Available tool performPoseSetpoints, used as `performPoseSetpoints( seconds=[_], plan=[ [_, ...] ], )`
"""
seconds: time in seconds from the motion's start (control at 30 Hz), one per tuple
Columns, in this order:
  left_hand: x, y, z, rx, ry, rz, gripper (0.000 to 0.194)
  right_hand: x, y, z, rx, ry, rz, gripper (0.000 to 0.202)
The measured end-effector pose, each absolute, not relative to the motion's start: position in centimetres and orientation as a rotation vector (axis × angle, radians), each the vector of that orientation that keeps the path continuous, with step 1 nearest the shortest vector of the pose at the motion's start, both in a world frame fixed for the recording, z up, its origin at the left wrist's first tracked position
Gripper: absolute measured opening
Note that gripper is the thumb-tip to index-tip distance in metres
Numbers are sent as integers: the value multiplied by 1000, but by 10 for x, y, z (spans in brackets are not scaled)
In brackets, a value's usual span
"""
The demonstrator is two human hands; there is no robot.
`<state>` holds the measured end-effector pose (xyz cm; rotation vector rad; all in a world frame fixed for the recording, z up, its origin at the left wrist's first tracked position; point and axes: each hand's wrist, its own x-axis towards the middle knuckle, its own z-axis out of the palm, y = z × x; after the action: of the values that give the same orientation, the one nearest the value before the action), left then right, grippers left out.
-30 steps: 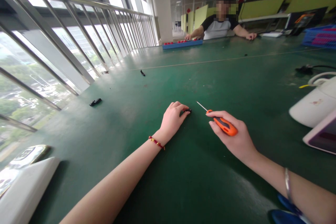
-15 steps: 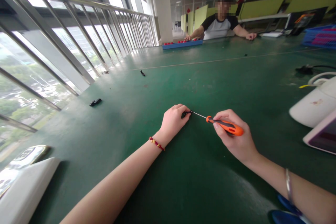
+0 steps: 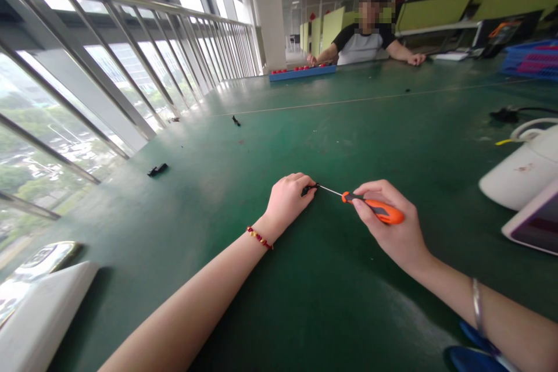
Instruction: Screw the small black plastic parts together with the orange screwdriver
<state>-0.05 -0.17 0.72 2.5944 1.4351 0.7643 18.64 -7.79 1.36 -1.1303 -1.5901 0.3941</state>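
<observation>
My left hand (image 3: 289, 195) rests on the green tabletop (image 3: 279, 302), its fingers closed around a small black part (image 3: 308, 189). Most of that part is hidden by the fingers, so its kind cannot be made out. In my right hand (image 3: 394, 226) is a screwdriver (image 3: 383, 211) with an orange and dark grey handle. Thumb and fingers pinch the handle, and the thin metal shaft points left. The screwdriver's tip meets the end of the black part beside my left fingertips.
Two small black pieces (image 3: 157, 170) (image 3: 236, 121) lie to the left. A white appliance (image 3: 527, 171) stands at right, a white box (image 3: 47, 314) at lower left. Across the table a person (image 3: 364, 40) sits by a blue tray (image 3: 303, 74). Metal railing (image 3: 131, 29) runs along the left.
The screwdriver handle has turned slightly in my right fingers, its grey and orange pattern showing differently. My left hand and the black part stay in place.
</observation>
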Motion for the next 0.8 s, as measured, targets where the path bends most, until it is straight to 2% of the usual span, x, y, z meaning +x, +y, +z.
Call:
performPoseSetpoints(
  seconds=[0.17,0.33,0.4,0.53,0.6,0.7,0.8],
  plan=[
    [0,-2,8,2616,1426,757,12,186,-76,11,-1088,-1528,315,32],
    [0,-2,8,2616,1409,755,12,187,-80,12,-1199,-1627,353,10],
    [0,-2,8,2620,1412,753,12,187,-80,12,-1164,-1594,291,14],
    [0,-2,8,2632,1413,737,12,187,-78,12,-1058,-1534,260,38],
    [0,-2,9,2634,1406,733,12,187,-78,12,-1111,-1569,302,34],
    [0,-2,9,2633,1400,725,13,188,-80,11,-1216,-1612,301,14],
    [0,-2,9,2627,1405,716,13,187,-80,11,-1146,-1571,222,23]
  ],
)
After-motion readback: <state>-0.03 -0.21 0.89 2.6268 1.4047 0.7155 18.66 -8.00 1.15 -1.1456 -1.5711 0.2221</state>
